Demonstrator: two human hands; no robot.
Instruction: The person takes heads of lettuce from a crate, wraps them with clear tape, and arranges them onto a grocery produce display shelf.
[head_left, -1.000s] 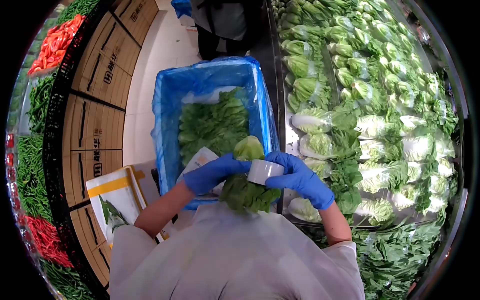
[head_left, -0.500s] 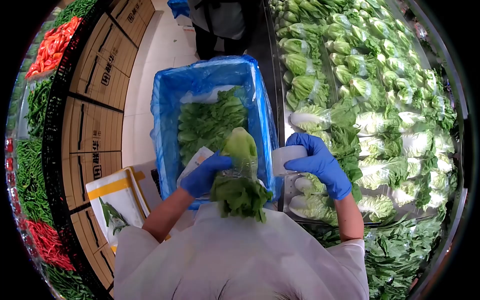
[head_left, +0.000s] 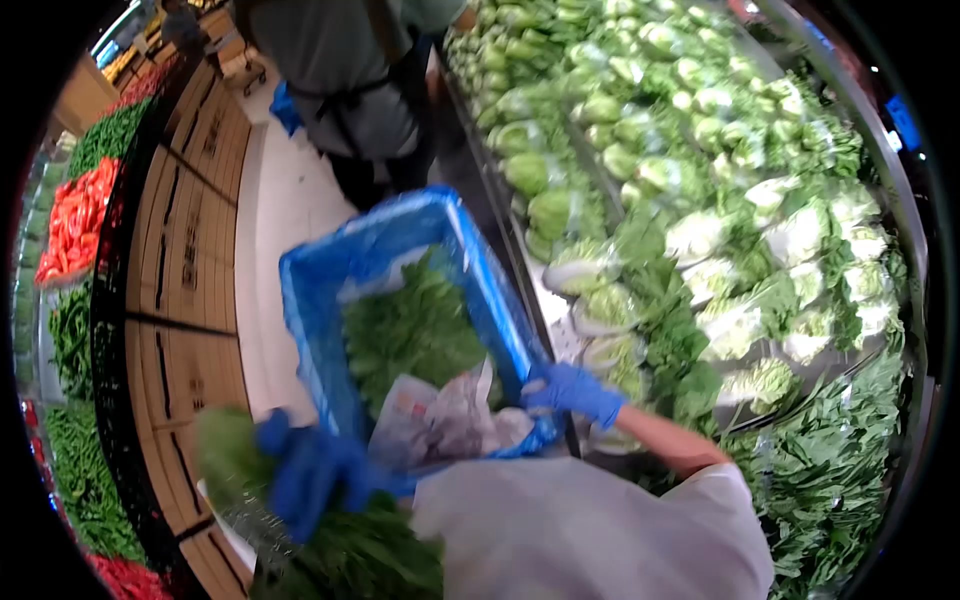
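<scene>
My left hand (head_left: 315, 470), in a blue glove and blurred by motion, is closed round a wrapped head of lettuce (head_left: 225, 455) at lower left. Its pale base points up and left, and dark leaves hang below the hand. My right hand (head_left: 575, 393), also gloved, has its fingers on the near right rim of a blue-lined crate (head_left: 300, 300). Inside the crate lie leafy green lettuces (head_left: 405, 330). Crumpled clear plastic with a printed label (head_left: 430, 415) lies at the crate's near end.
To the right is a sloping display of wrapped lettuces (head_left: 560, 215) and napa cabbages (head_left: 690, 235). Cardboard-fronted stands (head_left: 190, 250) with red peppers (head_left: 78, 220) and green peppers line the left. A person in an apron (head_left: 350, 90) stands just beyond the crate.
My left hand has carried the lettuce left and down, out of the crate's area. My right hand no longer holds the white tape-like roll and is now on the crate rim. The view has turned.
</scene>
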